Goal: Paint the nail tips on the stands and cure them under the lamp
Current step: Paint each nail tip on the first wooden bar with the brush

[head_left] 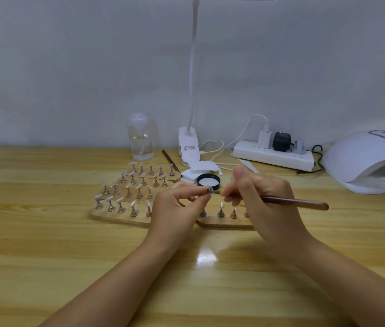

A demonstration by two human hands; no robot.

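Clearly light and slick, the nail tip [209, 188] is raised above the wooden stands [116, 214], pinched at its holder by the left hand [179, 204], while the right hand [261, 193] pinches the brush [292, 201], best steadied by its base.

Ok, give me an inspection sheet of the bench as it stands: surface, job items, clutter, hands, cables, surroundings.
Surface: glossy wooden table, lamp glare near centre.
Job's things: wooden boards of small metal nail-tip stands; white dome curing lamp at right; black-rimmed round dish.
Clutter: clear plastic bottle; spare brown brush; white pads.
Hands: left hand pinches one small stand; right hand has its grip on a brown-handled brush, bristles at that stand.
Cables: white power strip, white and black leads behind.
Surroundings: white clip desk lamp, plain grey wall.
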